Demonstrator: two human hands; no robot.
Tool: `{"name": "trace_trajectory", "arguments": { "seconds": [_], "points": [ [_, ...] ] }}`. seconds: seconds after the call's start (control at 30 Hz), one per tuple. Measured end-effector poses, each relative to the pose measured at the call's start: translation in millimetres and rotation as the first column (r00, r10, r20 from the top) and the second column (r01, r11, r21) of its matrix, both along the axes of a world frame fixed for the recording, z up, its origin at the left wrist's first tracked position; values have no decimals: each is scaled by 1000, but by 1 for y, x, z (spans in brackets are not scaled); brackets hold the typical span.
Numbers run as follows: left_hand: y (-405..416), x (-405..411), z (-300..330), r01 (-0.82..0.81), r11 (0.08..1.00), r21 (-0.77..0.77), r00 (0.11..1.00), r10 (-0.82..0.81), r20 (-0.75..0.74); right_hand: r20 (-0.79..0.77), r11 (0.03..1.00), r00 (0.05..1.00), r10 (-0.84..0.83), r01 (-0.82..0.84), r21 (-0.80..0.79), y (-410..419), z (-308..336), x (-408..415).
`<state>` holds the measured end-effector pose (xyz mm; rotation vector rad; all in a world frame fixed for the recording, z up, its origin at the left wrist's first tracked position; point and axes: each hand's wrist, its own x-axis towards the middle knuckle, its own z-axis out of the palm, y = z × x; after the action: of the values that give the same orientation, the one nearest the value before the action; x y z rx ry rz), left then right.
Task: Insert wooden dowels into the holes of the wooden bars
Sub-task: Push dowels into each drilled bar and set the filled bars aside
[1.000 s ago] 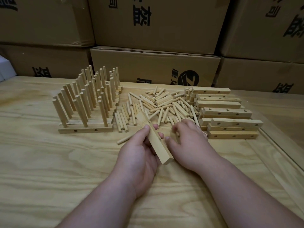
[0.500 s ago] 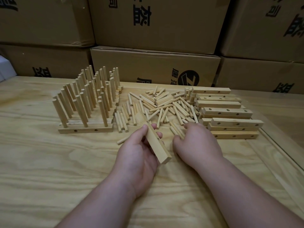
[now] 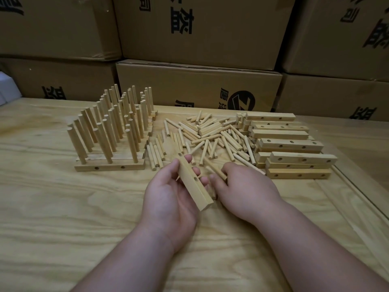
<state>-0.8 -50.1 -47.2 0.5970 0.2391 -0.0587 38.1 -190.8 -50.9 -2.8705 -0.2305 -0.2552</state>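
Observation:
My left hand (image 3: 170,199) grips a wooden bar (image 3: 194,184) that slants from the dowel pile toward me, with a hole showing on its top face. Just to its right, my right hand (image 3: 246,186) pinches a loose dowel (image 3: 215,170) at the near edge of the heap of loose dowels (image 3: 212,138). Bars without dowels are stacked on the right (image 3: 290,144). Bars with upright dowels stand in rows on the left (image 3: 111,131).
The work lies on a pale plywood table (image 3: 63,218) with a raised strip along its right side (image 3: 357,197). Stacked cardboard boxes (image 3: 197,85) form a wall right behind the parts. A white object (image 3: 6,91) sits at the far left edge.
My right hand moved right into the dowel heap, then drew back toward the bar with a dowel in its fingers. The bar in my left hand tilted slightly, showing its hole.

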Motion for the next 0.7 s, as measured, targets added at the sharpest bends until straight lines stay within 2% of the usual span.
{"name": "trace_trajectory", "arguments": {
  "seconds": [0.23,0.33,0.6,0.7],
  "points": [
    [-1,-1,2,-13,999,31,1000,13,-8,-80,993,997,11,-20,-117,12,7,-9],
    [0,-1,4,-8,1000,7,1000,8,-16,-82,993,996,28,-38,-114,14,7,-10],
    [2,-1,4,-28,1000,0,999,28,-38,-13,979,982,187,-185,90,8,1,-8],
    [2,0,4,-40,999,-24,999,39,-38,-14,951,978,208,-199,238,5,-1,-7]
  ]
}}
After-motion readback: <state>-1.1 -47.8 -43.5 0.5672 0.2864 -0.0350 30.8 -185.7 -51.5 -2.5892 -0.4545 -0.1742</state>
